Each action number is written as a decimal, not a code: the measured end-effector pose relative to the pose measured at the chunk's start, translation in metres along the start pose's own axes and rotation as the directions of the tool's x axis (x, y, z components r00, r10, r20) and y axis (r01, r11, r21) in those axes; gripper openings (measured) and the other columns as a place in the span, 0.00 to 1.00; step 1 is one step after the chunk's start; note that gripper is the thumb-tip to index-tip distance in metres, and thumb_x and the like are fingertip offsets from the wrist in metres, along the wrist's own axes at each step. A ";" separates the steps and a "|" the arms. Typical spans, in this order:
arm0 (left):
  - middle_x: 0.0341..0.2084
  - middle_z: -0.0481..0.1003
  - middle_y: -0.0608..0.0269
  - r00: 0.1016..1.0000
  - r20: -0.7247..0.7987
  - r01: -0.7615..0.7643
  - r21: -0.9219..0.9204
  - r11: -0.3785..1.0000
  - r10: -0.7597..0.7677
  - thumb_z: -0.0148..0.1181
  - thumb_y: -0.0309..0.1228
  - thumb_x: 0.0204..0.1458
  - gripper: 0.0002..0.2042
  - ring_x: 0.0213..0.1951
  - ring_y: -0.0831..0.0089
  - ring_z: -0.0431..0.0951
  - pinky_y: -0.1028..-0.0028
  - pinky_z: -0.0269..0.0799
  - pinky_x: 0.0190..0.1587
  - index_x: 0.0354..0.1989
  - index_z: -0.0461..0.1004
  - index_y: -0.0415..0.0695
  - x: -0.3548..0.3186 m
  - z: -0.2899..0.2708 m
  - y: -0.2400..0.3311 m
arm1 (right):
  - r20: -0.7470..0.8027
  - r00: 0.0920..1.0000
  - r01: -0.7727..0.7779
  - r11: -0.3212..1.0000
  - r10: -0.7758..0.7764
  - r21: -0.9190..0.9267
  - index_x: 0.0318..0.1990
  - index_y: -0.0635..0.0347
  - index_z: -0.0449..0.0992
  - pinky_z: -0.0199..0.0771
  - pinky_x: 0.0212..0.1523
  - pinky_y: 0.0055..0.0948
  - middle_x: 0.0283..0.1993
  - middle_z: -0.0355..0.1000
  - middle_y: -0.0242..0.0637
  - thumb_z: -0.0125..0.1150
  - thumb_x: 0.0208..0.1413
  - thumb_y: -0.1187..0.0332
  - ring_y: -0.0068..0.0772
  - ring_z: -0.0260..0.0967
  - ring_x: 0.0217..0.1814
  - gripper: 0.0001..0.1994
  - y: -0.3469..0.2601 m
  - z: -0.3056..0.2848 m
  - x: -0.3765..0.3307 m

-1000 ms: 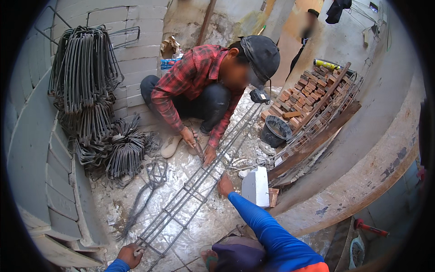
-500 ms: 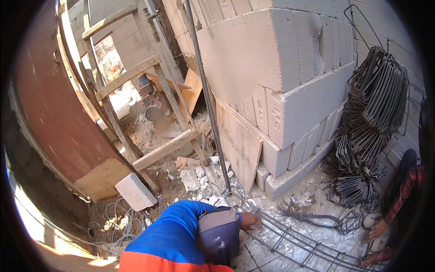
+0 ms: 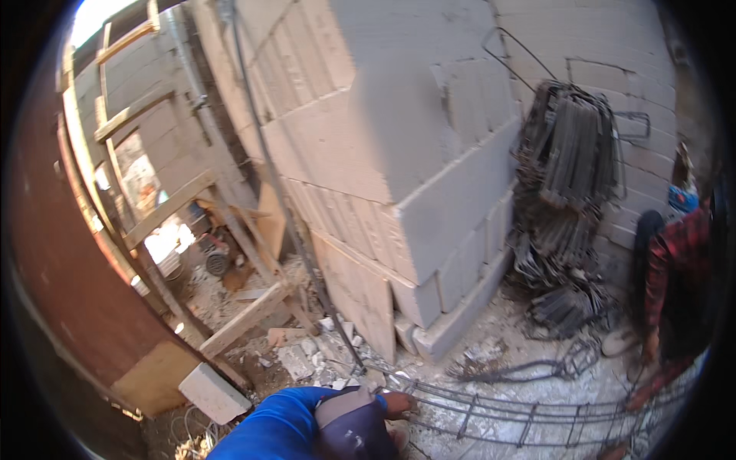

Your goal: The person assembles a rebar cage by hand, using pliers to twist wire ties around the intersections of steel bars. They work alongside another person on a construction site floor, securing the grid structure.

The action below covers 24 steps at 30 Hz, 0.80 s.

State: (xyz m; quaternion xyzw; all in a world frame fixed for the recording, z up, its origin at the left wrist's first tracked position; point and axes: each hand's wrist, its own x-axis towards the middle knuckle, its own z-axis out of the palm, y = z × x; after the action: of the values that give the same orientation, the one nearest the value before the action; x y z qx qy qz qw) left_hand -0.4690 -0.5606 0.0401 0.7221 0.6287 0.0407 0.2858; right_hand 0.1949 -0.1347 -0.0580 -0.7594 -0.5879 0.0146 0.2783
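Neither of my hands can be made out in the head view. A long rebar cage of thin bars and square ties lies across the dusty floor. At its left end, a co-worker in a blue sleeve and a dark cap bends low, one hand at the bars. On the right, another person in a red plaid sleeve leans over the cage with a hand at its bars. A blurred, skin-toned shape shows at the lower edge; whose it is, I cannot tell.
A pale block wall rises behind the cage. Bent rebar stirrups hang in a thick bundle, with more heaped below. A steel rod leans near a wooden frame. Rubble and a loose block lie left.
My view has swung right and up, so the scene sits further left and the blue-sleeved person lower. More of the person in plaid shows, their hands still near the cage.
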 end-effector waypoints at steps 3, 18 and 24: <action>0.52 0.77 0.53 0.987 -0.080 -0.142 0.007 0.990 0.142 0.57 0.35 0.58 0.16 0.52 0.50 0.76 0.56 0.71 0.58 0.55 0.77 0.53 -0.012 0.015 -0.017 | -0.044 0.999 0.029 0.997 -0.026 0.067 0.45 0.66 0.74 0.70 0.47 0.51 0.43 0.73 0.55 0.60 0.55 0.71 0.61 0.70 0.47 0.12 0.004 0.039 -0.001; 0.49 0.79 0.53 0.993 -0.096 0.068 -0.013 0.998 -0.068 0.56 0.39 0.61 0.16 0.53 0.54 0.77 0.58 0.70 0.59 0.56 0.77 0.52 0.045 -0.017 0.022 | 0.207 0.977 -0.046 0.998 0.054 -0.045 0.42 0.71 0.74 0.74 0.48 0.58 0.40 0.76 0.65 0.38 0.68 0.65 0.67 0.75 0.45 0.18 -0.112 -0.051 -0.013; 0.49 0.79 0.52 0.992 -0.099 0.080 -0.026 0.996 -0.082 0.57 0.39 0.60 0.16 0.53 0.53 0.76 0.58 0.70 0.59 0.55 0.77 0.51 0.043 -0.022 0.025 | 0.275 0.960 -0.039 0.998 0.050 -0.046 0.44 0.68 0.74 0.73 0.50 0.59 0.42 0.76 0.62 0.37 0.67 0.64 0.66 0.75 0.46 0.18 -0.125 -0.043 -0.009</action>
State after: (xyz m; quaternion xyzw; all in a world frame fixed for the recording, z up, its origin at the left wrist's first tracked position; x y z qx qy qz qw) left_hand -0.4467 -0.5141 0.0570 0.6899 0.6705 0.0720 0.2634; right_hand 0.0969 -0.1412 0.0307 -0.7683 -0.6040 0.1148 0.1780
